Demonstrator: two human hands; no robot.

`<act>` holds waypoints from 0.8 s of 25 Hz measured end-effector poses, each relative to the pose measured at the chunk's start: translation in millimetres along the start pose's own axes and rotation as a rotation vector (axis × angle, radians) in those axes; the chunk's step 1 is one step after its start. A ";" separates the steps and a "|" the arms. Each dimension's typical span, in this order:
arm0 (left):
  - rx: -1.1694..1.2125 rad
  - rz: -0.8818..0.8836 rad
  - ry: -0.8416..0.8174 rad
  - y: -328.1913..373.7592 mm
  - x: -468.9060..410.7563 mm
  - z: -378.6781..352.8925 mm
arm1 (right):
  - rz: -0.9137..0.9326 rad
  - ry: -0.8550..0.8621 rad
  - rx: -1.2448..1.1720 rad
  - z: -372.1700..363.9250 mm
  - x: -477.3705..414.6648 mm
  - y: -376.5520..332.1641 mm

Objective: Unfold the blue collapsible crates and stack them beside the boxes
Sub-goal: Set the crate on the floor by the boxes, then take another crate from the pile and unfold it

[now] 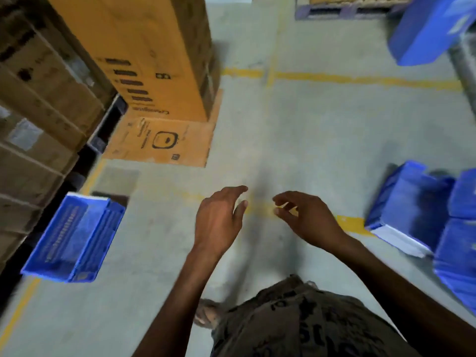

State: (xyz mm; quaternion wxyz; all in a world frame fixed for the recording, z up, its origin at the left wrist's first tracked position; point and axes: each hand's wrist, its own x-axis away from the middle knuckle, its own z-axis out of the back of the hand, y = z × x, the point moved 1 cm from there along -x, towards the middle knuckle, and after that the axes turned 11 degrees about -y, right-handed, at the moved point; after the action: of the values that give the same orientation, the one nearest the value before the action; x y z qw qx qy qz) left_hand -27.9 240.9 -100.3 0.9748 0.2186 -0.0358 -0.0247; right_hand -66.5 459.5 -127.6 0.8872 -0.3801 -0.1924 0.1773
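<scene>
— Nearest the lens, what shows?
— Dark patterned shirt (309,325) at the bottom edge, one foot (206,313) on the floor to its left, and two bare forearms reaching forward.

— And each grip?
— Left grip (219,215) is slack, with fingers nearly straight and the thumb apart. It holds nothing and touches nothing. Right grip (306,220) has loosely curled fingers, thumb and forefinger close together. The frame is smeared there, but nothing seems to lie between them. Both hang over bare floor, near each other and not touching.

— Where are the crates?
— One unfolded blue crate (74,238) sits open side up on the floor at the left, just beside the stacked brown boxes (38,140). Folded blue crates (409,210) lie in a loose pile at the right edge, well apart from it. Another blue crate (432,29) shows at the top right, blurred.

— The room?
— Grey concrete floor (309,137) marked with yellow lines (360,79). A tall orange carton (144,47) stands on a flattened cardboard sheet (164,140) ahead on the left. A bluish pallet (342,10) lies along the top edge.

— How are the arms set?
— Both stretch out from the body to about the same level, with wrists angled toward one another. The back of the left hand faces the camera.
</scene>
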 end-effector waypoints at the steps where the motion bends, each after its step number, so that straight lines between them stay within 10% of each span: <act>1: 0.046 -0.018 0.005 34.3 -16.5 -14.4 | -0.047 0.047 -0.038 24.9 20.2 27.3; 20: 0.294 -0.631 -0.739 643.3 -307.8 -379.9 | -0.876 0.652 -0.403 351.7 225.4 482.2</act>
State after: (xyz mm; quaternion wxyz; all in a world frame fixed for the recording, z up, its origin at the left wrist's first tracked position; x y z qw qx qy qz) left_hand -283.0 1002.8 -185.7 0.8010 0.3304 -0.3137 -0.3883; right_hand -120.6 1089.2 -215.0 0.8013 -0.4614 -0.0787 -0.3726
